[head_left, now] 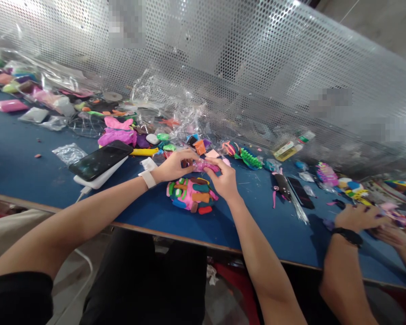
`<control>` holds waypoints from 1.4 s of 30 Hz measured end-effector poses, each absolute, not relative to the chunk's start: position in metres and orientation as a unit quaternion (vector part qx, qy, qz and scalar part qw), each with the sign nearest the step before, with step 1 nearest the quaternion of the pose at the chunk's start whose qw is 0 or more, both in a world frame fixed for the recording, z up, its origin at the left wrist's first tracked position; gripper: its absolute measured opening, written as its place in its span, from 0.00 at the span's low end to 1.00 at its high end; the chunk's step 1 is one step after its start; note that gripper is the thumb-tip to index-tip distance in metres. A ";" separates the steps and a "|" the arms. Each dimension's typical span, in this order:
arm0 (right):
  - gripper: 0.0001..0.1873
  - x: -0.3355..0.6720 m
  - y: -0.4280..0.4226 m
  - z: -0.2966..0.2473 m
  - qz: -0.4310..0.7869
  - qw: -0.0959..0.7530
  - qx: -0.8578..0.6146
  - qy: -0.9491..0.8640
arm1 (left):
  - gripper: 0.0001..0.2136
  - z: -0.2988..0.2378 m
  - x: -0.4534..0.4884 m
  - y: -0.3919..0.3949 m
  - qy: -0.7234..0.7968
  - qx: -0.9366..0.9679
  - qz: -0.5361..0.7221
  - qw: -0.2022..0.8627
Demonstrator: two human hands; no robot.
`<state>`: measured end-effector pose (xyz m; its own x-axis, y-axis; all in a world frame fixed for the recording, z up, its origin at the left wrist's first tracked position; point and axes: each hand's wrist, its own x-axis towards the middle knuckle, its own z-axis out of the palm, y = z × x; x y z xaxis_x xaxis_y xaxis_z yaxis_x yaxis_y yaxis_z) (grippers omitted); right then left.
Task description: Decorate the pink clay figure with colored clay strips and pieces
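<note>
Between my two hands is a small clear plastic packet of pink modelling clay (205,166). The fingers of my left hand (176,165) close on its left end, and a white band circles that wrist. My right hand (223,178) pinches the right end with thumb and fingers. Just below them on the blue table lies a clay figure (192,194), pink with green, brown, orange, blue and red pieces pressed onto it. Its upper edge sits close under my hands.
A black phone (101,160) rests on a white device with a cable at left. Clear wrappers (169,106) and clay packets line the mesh screen (203,54). A green spiky piece (250,158) and a bottle (292,146) lie rightward. A co-worker's hands (357,219) work at far right.
</note>
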<state>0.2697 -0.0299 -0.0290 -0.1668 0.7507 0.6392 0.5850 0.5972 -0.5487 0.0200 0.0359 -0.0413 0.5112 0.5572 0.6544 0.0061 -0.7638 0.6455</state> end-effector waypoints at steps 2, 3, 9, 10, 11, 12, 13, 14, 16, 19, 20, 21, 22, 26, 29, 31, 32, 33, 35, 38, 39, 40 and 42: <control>0.14 0.269 -0.030 -0.029 0.081 0.475 -0.444 -0.756 | 0.11 -0.042 0.021 0.037 0.168 0.821 0.470 0.278; 0.14 0.268 -0.031 -0.029 0.077 0.478 -0.444 -0.754 | 0.11 -0.043 0.021 0.038 0.165 0.822 0.474 0.269; 0.14 0.265 -0.033 -0.029 0.064 0.495 -0.448 -0.741 | 0.12 -0.046 0.023 0.040 0.152 0.829 0.483 0.238; 0.15 0.265 -0.033 -0.030 0.065 0.496 -0.451 -0.739 | 0.12 -0.046 0.024 0.040 0.152 0.830 0.481 0.236; 0.15 0.264 -0.033 -0.030 0.067 0.497 -0.453 -0.737 | 0.12 -0.046 0.024 0.039 0.151 0.832 0.480 0.234; 0.15 0.263 -0.034 -0.030 0.071 0.498 -0.452 -0.736 | 0.12 -0.046 0.024 0.039 0.150 0.833 0.480 0.232; 0.15 0.263 -0.034 -0.030 0.075 0.500 -0.450 -0.736 | 0.12 -0.046 0.024 0.038 0.148 0.834 0.479 0.229; 0.15 0.262 -0.034 -0.031 0.079 0.503 -0.447 -0.735 | 0.12 -0.046 0.025 0.037 0.145 0.836 0.479 0.225; 0.16 0.261 -0.035 -0.031 0.092 0.508 -0.441 -0.734 | 0.13 -0.046 0.025 0.036 0.137 0.840 0.478 0.216; 0.19 0.260 -0.036 -0.030 0.118 0.510 -0.435 -0.733 | 0.13 -0.045 0.025 0.034 0.126 0.847 0.478 0.197; 0.20 0.261 -0.036 -0.030 0.126 0.509 -0.433 -0.733 | 0.13 -0.045 0.024 0.033 0.122 0.849 0.478 0.189; 0.21 0.261 -0.037 -0.029 0.133 0.507 -0.430 -0.735 | 0.13 -0.044 0.024 0.033 0.117 0.851 0.478 0.182; 0.22 0.261 -0.037 -0.028 0.138 0.504 -0.428 -0.737 | 0.13 -0.044 0.024 0.033 0.113 0.854 0.478 0.175; 0.23 0.264 -0.041 -0.022 0.138 0.469 -0.419 -0.765 | 0.13 -0.045 0.022 0.035 0.107 0.860 0.472 0.164; 0.24 0.262 -0.043 -0.019 0.125 0.431 -0.404 -0.797 | 0.11 -0.047 0.021 0.038 0.105 0.863 0.468 0.159; 0.25 0.260 -0.044 -0.018 0.121 0.417 -0.399 -0.808 | 0.11 -0.047 0.020 0.039 0.112 0.867 0.459 0.159; 0.25 0.259 -0.044 -0.018 0.118 0.414 -0.397 -0.811 | 0.11 -0.046 0.019 0.038 0.120 0.870 0.452 0.159; 0.25 0.258 -0.043 -0.018 0.114 0.413 -0.396 -0.812 | 0.10 -0.046 0.019 0.038 0.129 0.873 0.443 0.158; 0.25 0.258 -0.042 -0.019 0.104 0.411 -0.392 -0.817 | 0.10 -0.044 0.018 0.036 0.148 0.881 0.421 0.157; 0.23 0.260 -0.041 -0.019 0.091 0.406 -0.395 -0.819 | 0.10 -0.040 0.018 0.034 0.163 0.889 0.398 0.156; 0.23 0.260 -0.041 -0.019 0.088 0.403 -0.401 -0.818 | 0.10 -0.039 0.018 0.033 0.164 0.890 0.395 0.157; 0.22 0.261 -0.041 -0.018 0.086 0.401 -0.407 -0.816 | 0.10 -0.038 0.018 0.033 0.164 0.891 0.394 0.157; 0.21 0.260 -0.041 -0.017 0.084 0.398 -0.414 -0.814 | 0.08 -0.035 0.018 0.033 0.164 0.889 0.397 0.159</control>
